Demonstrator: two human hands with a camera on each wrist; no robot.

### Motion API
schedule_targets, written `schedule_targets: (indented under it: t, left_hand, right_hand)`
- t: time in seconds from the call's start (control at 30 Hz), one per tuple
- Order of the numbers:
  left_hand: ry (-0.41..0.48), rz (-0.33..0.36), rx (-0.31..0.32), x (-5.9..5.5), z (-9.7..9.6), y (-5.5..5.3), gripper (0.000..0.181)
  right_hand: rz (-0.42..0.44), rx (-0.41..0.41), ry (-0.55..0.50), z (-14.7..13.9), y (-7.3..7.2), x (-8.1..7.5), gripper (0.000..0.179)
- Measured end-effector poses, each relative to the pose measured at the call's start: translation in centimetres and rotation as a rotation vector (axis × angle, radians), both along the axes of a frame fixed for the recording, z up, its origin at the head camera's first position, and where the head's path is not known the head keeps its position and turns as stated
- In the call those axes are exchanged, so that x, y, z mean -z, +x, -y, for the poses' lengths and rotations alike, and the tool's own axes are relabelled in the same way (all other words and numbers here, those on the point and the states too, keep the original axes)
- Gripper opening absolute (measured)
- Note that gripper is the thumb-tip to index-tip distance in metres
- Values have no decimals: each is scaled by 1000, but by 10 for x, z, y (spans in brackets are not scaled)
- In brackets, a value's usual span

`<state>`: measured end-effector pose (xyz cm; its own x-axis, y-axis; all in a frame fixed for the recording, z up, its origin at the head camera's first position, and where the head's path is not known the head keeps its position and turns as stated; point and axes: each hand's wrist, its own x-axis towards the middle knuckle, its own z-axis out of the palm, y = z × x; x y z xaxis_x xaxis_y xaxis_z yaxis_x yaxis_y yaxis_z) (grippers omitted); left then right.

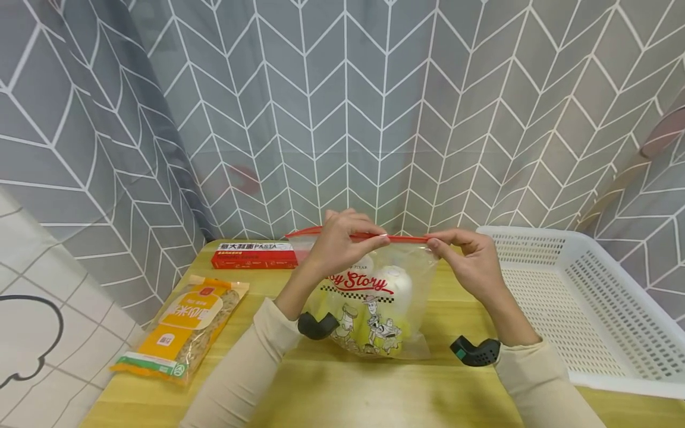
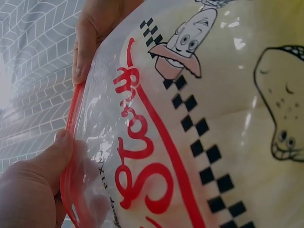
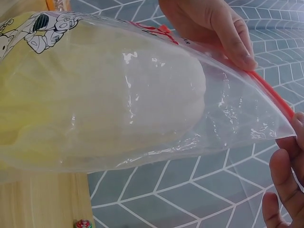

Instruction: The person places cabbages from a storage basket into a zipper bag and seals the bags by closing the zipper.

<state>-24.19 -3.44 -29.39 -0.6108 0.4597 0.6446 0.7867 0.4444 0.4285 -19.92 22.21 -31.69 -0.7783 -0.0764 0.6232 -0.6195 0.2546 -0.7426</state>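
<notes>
A clear zip bag point(image 1: 417, 342) with a red zip strip point(image 1: 408, 239) and printed cartoon figures stands upright on the table. Inside it is a pale vegetable point(image 3: 156, 90) with a white base and yellow-green parts, perhaps a cabbage; the print partly covers it. My left hand point(image 1: 345, 241) pinches the strip near its middle, thumb in front. At the bag's right top corner, the strip's end is pinched by my right hand point(image 1: 473, 258). The left wrist view shows the bag's lettering point(image 2: 137, 142) close up, with both hands along the red edge.
Left on the wooden table point(image 1: 374, 398) lies a yellow packet of grains point(image 1: 187, 327). A red and white pasta box point(image 1: 254, 255) is behind the bag, partly hidden by it. To the right sits a white plastic basket point(image 1: 572, 235). A grey patterned curtain point(image 1: 374, 119) hangs behind.
</notes>
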Motion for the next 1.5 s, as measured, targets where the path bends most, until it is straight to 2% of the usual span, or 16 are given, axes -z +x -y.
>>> schedule_targets:
  t: [0.57,1.5]
  left_hand:
    - [69,80,-42,6,19,-2,11]
    - [83,70,-124,14,50,-4,10]
  right_hand:
    - [24,21,9,-5,-1,0,9]
    - [37,53,0,-9,-4,2,8]
